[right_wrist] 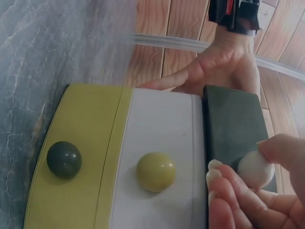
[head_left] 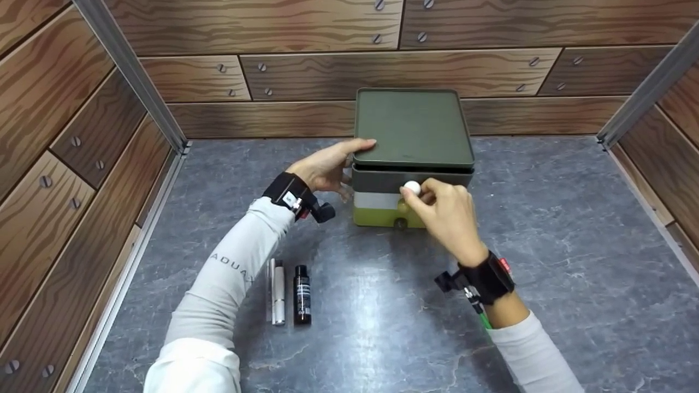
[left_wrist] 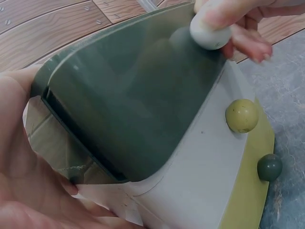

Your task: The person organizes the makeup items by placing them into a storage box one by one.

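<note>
Walls (head_left: 349, 76) with a wood pattern stand around a gray desk (head_left: 557, 218) with streaks like stone. Between the two grips sits a box with drawers (head_left: 412, 147). Its flat top (head_left: 409, 117) is dark green with a thin raised rim. Just under that, a dark gap shows above the dark green top drawer (head_left: 377, 180). Next comes a white drawer (head_left: 377, 200), then a yellow-green one (head_left: 377, 217) at the bottom. Right grip (head_left: 450, 215) pinches the round white knob (head_left: 412, 188) of the top drawer. Below that grip are two more shiny round knobs, one yellow-green (right_wrist: 156, 171) and one dark green (right_wrist: 64, 160). Left grip (head_left: 326, 166) is not closed: its thumb rests on the top's edge and its fingers are by the box's side. Closer to the person than the left grip lie two slim sticks (head_left: 278, 295) and a black bottle (head_left: 302, 295).
</note>
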The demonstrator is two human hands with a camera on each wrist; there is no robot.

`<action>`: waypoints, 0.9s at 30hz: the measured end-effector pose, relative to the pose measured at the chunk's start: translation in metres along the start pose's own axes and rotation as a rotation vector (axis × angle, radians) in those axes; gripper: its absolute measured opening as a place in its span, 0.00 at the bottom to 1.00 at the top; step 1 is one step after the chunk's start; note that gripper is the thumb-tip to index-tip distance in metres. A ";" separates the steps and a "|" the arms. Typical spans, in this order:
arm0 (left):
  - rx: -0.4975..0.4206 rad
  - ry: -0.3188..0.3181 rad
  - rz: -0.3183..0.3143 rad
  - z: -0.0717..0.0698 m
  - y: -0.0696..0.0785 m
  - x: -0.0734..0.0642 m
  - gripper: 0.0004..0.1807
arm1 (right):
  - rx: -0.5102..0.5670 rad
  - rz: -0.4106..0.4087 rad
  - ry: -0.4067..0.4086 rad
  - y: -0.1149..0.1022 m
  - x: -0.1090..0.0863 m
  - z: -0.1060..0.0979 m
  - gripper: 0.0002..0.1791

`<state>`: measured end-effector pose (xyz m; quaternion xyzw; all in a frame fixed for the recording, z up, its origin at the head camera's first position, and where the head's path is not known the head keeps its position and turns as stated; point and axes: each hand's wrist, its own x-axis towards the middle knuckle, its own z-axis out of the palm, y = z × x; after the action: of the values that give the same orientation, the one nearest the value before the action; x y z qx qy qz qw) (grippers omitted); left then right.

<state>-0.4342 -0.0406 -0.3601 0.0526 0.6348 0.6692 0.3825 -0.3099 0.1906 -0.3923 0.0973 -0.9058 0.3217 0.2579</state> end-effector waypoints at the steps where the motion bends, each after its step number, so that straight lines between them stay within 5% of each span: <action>1: 0.000 -0.002 -0.001 0.000 0.000 0.000 0.30 | 0.001 0.006 0.002 0.001 0.002 0.001 0.19; 19: 0.011 -0.010 -0.008 0.000 -0.002 0.000 0.33 | 0.059 0.048 0.000 0.007 0.010 0.004 0.18; 27: 0.028 -0.008 0.003 -0.001 -0.002 0.001 0.34 | 0.007 0.133 -0.140 0.016 -0.004 0.008 0.23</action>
<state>-0.4342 -0.0407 -0.3625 0.0617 0.6427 0.6606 0.3830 -0.3154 0.1977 -0.4086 0.0602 -0.9249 0.3338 0.1718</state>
